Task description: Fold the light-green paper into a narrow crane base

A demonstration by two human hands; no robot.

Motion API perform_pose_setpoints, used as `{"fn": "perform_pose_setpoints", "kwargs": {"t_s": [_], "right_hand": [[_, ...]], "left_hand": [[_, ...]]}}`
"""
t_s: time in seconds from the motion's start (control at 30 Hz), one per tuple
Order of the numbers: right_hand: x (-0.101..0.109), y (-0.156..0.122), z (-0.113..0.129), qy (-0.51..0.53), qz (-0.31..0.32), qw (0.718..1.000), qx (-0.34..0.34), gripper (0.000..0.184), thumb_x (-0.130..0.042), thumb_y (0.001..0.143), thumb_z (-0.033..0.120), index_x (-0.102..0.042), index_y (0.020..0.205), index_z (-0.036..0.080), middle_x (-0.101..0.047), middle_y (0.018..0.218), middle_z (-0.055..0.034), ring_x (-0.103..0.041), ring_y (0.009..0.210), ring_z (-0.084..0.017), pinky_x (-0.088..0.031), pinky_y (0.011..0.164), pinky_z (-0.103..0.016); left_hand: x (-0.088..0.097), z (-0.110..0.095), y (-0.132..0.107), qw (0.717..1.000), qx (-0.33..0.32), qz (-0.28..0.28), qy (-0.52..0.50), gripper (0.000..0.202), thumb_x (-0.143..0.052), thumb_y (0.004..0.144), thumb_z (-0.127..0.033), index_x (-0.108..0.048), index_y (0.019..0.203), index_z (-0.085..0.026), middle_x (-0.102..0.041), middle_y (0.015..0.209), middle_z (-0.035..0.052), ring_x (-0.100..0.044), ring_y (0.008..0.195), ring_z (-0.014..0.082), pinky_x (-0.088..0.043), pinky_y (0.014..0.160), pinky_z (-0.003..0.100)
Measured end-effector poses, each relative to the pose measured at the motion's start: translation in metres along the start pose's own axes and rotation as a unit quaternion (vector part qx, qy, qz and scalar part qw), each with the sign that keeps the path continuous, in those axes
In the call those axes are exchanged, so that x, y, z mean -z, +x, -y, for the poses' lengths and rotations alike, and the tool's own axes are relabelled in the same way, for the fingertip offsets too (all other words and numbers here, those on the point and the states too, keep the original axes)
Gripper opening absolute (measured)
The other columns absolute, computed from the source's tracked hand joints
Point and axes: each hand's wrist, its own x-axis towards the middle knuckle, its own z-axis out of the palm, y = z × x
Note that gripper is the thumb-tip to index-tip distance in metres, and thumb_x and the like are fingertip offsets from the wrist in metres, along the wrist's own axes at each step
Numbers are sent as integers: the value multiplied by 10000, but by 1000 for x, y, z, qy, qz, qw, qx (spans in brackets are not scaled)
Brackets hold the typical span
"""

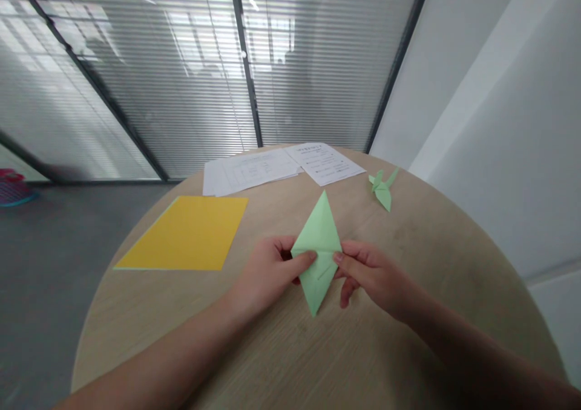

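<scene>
A light green sheet of origami paper (318,231), folded into a long diamond, is held up over the table with one tip pointing away from me. My left hand (276,262) grips its left corner, the thumb pressed on the front face and the fingers behind. On the right corner, my right hand (370,271) pinches the paper between thumb and index finger, while its lower fingers curl loosely underneath. A slanting crease or flap edge shows on the lower half. Beyond my right hand sits a finished-looking green paper crane (382,187).
The round wooden table (181,319) carries a stack of yellow paper (186,234) at left, with a green edge showing beneath. White printed sheets (254,171) and another printed page (324,162) lie at the far edge. Behind stand glass panels with blinds (318,65). A pink-and-blue basket (13,187) is on the floor.
</scene>
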Motion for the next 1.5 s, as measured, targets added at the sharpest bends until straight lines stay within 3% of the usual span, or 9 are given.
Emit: {"fn": "perform_pose_setpoints", "kwargs": {"t_s": [0.23,0.57,0.77,1.03,1.13,1.33,1.5], "right_hand": [[-9,0,0,-23,-55,998,-5,322,-718,831,490,-664,816,173,-699,715,-13,-544,448,-95,-490,384,-219],[-8,-1,-1,-60,-69,996,23,363,-706,827,545,-667,799,185,-690,705,-1,-508,405,-85,-444,367,-216],[-2,1,0,-43,-96,994,21,414,-721,810,573,-605,706,190,-723,714,-28,-498,382,-77,-408,360,-214],[0,6,-3,0,-110,994,21,381,-741,790,556,-701,796,178,-714,728,-52,-621,582,-158,-431,382,-209],[-2,6,-5,-10,-96,995,13,371,-720,807,551,-714,791,180,-708,725,-46,-598,547,-145,-417,375,-210],[0,5,-1,1,-110,994,19,353,-734,781,529,-713,760,177,-707,714,-67,-643,648,-186,-421,383,-207],[0,6,-1,1,-123,992,4,336,-724,779,517,-693,754,184,-717,757,-74,-658,702,-196,-408,380,-199]], "left_hand": [[-7,-1,-3,999,-19,-36,21,223,-646,790,-379,-713,797,-167,-702,744,8,-611,668,172,-460,626,265],[0,2,-4,1000,-20,-15,12,295,-712,819,-448,-785,791,-164,-738,741,25,-615,653,168,-451,620,258],[7,3,3,1000,12,2,-16,359,-725,820,-501,-778,790,-147,-752,760,64,-654,683,182,-542,680,295],[12,1,2,1000,-8,-16,-12,364,-681,860,-509,-764,769,-167,-754,771,58,-680,733,185,-570,748,312],[10,1,0,999,-19,-27,-5,347,-691,852,-496,-769,768,-168,-762,787,61,-688,755,196,-574,759,322],[7,0,2,999,11,-47,-23,318,-696,850,-468,-768,813,-160,-760,808,59,-686,741,176,-572,708,288],[10,0,3,997,-17,-75,13,252,-685,835,-399,-760,756,-172,-702,696,27,-648,680,158,-538,648,261]]}}
